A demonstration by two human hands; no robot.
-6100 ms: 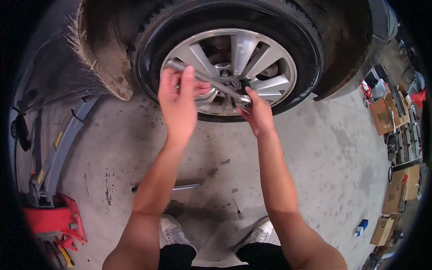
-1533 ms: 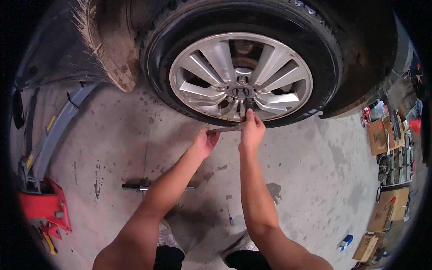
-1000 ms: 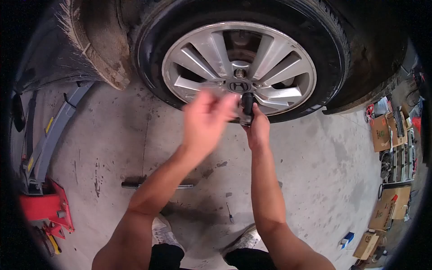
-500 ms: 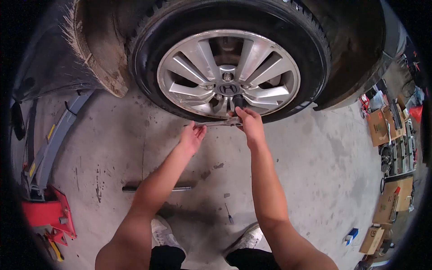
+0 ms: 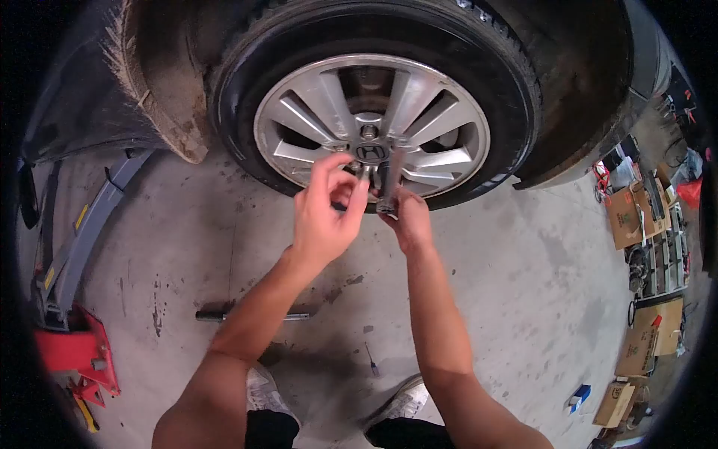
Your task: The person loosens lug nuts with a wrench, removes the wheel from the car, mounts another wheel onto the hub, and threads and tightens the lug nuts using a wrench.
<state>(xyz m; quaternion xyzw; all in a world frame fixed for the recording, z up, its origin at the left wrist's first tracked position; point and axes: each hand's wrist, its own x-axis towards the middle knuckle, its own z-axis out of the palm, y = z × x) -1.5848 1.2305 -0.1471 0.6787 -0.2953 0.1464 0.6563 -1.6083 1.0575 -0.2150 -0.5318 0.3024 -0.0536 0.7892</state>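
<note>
A silver alloy wheel [image 5: 329, 97] with a black tire [image 5: 516, 112] fills the upper middle. My right hand [image 5: 411, 213] is wrapped round the head of a ratchet wrench [image 5: 396, 168], below the hub. The wrench's handle points up across the lower spokes, and a dark socket [image 5: 384, 179] sits beside it near a lug nut. My left hand [image 5: 329, 202] is raised in front of the wheel, left of the wrench, its fingers apart and curved with nothing between them.
A dark and silver bar [image 5: 254, 316] and a small screwdriver [image 5: 372, 362] lie on the concrete floor. A red jack [image 5: 71, 350] stands at left. Cardboard boxes [image 5: 627, 217] and a blue box [image 5: 579, 397] are at right.
The wrench handle has swung from pointing left to pointing up. My left hand has let go of its end and moved up and right. The view has shifted slightly.
</note>
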